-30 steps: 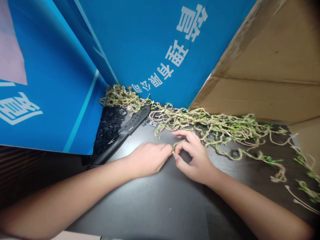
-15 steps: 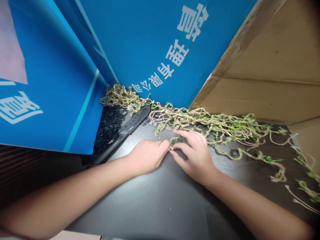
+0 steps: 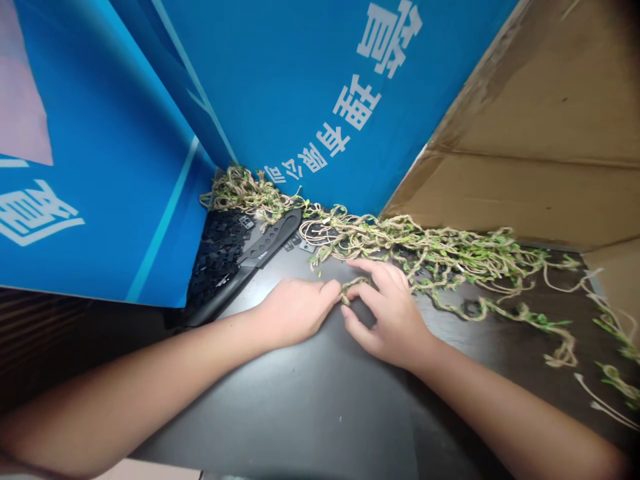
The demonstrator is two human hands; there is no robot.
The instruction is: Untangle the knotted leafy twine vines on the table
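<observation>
My left hand (image 3: 300, 310) is closed in a pinch on a short piece of twine with green leaves (image 3: 350, 287), at the middle of the dark table. Just right of it, my right hand (image 3: 387, 310) curves over the same twine, its index finger raised and its thumb apart from the other fingers. The twine runs between the two hands, and part of it is hidden by the fingers. Behind my hands lies a tangled heap of leafy twine (image 3: 450, 253).
Left of centre a black tool with a long handle (image 3: 250, 263) rests beside many small black pieces (image 3: 213, 250). Blue printed panels (image 3: 300, 80) and a cardboard wall (image 3: 540, 147) enclose the back. Loose twine (image 3: 563, 347) lies at the right.
The thumb of my right hand has come away from my left fingertips, and more of the twine end shows between the hands. My left hand keeps its pinch.
</observation>
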